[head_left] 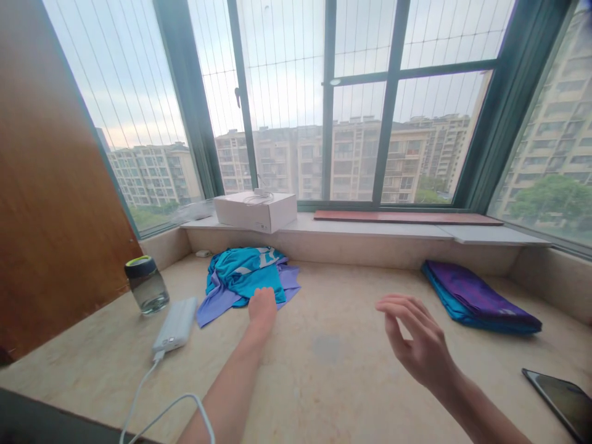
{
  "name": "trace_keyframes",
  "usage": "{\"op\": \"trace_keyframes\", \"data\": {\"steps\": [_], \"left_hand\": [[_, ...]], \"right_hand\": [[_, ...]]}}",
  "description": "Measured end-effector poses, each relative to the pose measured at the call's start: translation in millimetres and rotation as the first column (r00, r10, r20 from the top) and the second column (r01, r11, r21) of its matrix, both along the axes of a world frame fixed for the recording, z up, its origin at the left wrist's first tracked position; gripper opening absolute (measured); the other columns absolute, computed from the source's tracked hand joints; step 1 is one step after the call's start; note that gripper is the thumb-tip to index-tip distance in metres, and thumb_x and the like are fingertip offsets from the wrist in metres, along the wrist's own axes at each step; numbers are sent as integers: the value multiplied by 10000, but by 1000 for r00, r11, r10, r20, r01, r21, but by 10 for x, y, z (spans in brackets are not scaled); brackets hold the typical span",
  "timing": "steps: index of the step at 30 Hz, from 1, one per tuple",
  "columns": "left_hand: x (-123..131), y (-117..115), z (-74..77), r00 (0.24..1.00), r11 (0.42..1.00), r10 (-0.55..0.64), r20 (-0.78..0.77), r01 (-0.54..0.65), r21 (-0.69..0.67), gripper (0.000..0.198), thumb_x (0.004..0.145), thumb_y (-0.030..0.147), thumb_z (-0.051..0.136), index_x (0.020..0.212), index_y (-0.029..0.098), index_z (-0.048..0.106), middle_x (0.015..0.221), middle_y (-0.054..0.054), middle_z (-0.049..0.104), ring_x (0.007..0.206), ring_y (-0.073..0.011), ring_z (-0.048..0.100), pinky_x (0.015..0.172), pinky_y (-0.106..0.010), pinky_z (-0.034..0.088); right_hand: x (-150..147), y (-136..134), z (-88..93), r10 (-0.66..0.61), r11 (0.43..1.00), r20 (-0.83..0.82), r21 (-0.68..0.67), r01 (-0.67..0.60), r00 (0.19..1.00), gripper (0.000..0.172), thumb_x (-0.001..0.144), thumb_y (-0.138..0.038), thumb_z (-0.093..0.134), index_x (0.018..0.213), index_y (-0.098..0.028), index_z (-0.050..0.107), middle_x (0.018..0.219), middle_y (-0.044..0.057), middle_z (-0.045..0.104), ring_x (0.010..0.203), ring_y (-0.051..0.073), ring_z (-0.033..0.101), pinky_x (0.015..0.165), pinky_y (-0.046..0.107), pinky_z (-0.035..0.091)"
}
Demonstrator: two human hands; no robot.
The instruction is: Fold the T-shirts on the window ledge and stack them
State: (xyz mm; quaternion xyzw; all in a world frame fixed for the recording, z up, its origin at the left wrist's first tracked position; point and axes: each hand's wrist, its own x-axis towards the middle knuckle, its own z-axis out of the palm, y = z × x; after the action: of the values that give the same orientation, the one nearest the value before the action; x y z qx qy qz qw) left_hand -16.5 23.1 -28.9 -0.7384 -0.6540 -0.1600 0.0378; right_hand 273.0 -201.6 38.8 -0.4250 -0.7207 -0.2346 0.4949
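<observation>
Glass jar [147, 285]: stands upright with a dark lid near the left edge of the pale stone window ledge [333, 370], close to the wooden side wall.
Power bank [176, 324]: white, lies flat just right of the jar. A white cable [139, 394] runs from it over the near edge.
Crumpled garments [243, 274]: a loose heap of teal cloth on lavender cloth, unfolded, in the back-left part of the ledge below the raised sill.
Left hand [263, 306]: arm stretched forward, the hand rests on the near edge of the heap. The fingers are curled out of sight, so I cannot tell whether they pinch the cloth or only touch it.
White box [255, 209]: sits on the raised sill behind the heap, with a thin cord on top.
Right hand [419, 342]: hovers over the middle of the ledge, fingers spread apart, holding nothing, well apart from any cloth.
Folded garments [476, 296]: a flat, neat stack, purple on top and blue beneath, near the back-right corner.
Phone [562, 398]: dark screen up, at the near-right corner.
Progress, as I judge it: the stack on the right looks finished. The heap on the left is not yet sorted or folded, and no garment is spread out between the two.
</observation>
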Motion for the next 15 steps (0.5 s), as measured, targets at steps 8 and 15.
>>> {"op": "trace_keyframes", "data": {"steps": [8, 15], "left_hand": [[353, -410, 126, 801, 829, -528, 281, 414, 377, 263, 1043, 264, 366, 983, 204, 615, 955, -74, 714, 894, -187, 681, 833, -292, 519], [725, -879, 1, 248, 236, -969, -21, 943, 234, 187, 1007, 328, 482, 1003, 210, 627, 909, -62, 693, 806, -162, 654, 720, -245, 519]], "right_hand": [[211, 480, -1000, -85, 941, 49, -325, 97, 995, 315, 1000, -253, 513, 1310, -230, 560, 1071, 75, 735, 992, 250, 712, 850, 421, 601], [118, 174, -704, -47, 974, -117, -225, 20, 992, 245, 1006, -293, 535, 1224, -291, 646, 929, 29, 747, 846, 210, 730, 750, 327, 610]]}}
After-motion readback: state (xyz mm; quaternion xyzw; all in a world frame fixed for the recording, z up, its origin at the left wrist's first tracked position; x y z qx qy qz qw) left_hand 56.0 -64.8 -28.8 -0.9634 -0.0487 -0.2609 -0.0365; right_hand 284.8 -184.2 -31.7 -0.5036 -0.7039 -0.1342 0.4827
